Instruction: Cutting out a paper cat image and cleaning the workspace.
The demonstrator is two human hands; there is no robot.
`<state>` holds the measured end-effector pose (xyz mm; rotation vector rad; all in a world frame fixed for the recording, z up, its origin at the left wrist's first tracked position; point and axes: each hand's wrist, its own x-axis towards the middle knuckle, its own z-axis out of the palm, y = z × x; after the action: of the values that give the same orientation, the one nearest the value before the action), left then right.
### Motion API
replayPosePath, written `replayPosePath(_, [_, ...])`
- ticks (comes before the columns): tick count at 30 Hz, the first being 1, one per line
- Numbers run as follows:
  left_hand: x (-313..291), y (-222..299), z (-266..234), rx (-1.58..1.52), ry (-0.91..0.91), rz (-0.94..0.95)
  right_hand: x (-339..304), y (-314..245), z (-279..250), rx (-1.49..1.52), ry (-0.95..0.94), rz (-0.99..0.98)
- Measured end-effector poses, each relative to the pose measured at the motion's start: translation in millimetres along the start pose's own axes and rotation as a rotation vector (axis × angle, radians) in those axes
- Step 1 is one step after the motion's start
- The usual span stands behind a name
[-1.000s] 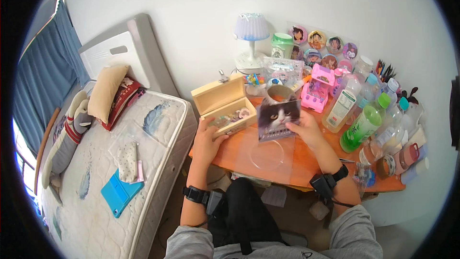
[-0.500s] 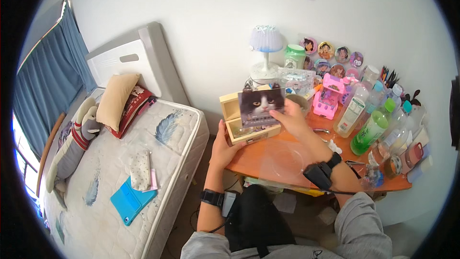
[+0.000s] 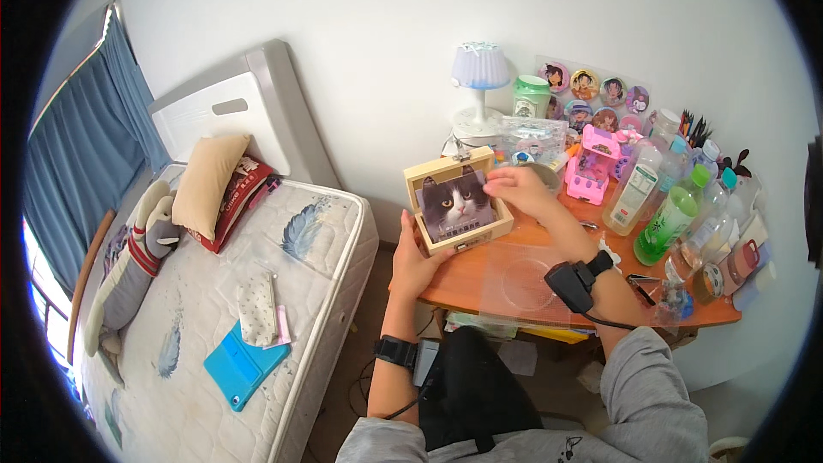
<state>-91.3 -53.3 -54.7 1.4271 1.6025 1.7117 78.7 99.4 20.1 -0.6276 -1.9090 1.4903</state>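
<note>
A small light-wood box point(image 3: 465, 244) stands with its lid up at the left part of the orange-brown desk. My left hand point(image 3: 413, 264) is wrapped round its near left corner, thumb up along the side. Inside, a card with a black-and-white cat picture point(image 3: 454, 206) leans back toward the raised lid and covers most of the box's opening. My right hand point(image 3: 525, 190) is at the card's upper right corner, fingers pinched together there. Fingertips and card edge overlap, so the exact grip is hard to see.
Behind the box stand a white lamp point(image 3: 478, 77) and a green-lidded jar point(image 3: 531, 96). To the right are a pink toy machine point(image 3: 591, 167), a green drink bottle point(image 3: 667, 225) and several other bottles. A clear plastic sheet point(image 3: 523, 285) lies near the desk's front edge. The bed point(image 3: 317, 291) is at left.
The cat card has gone down from above the box into it, and my right hand has moved from the card's front to its upper right corner. My left hand stays on the box.
</note>
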Motion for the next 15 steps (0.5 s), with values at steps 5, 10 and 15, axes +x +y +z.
replayPosePath(5, [3.5,4.8,-0.7,-0.038,-0.055,-0.072,-12.3,1.4,-6.9,-0.376,0.127,-0.068])
replayPosePath(10, [-1.0,13.7,3.3,0.162,0.054,-0.038,-32.3,4.4,-34.3,-0.406,0.049,-0.073])
replayPosePath(15, [-0.3,-4.6,1.2,0.358,0.108,0.078,-60.1,-5.9,-55.2,-0.744,0.087,-0.036])
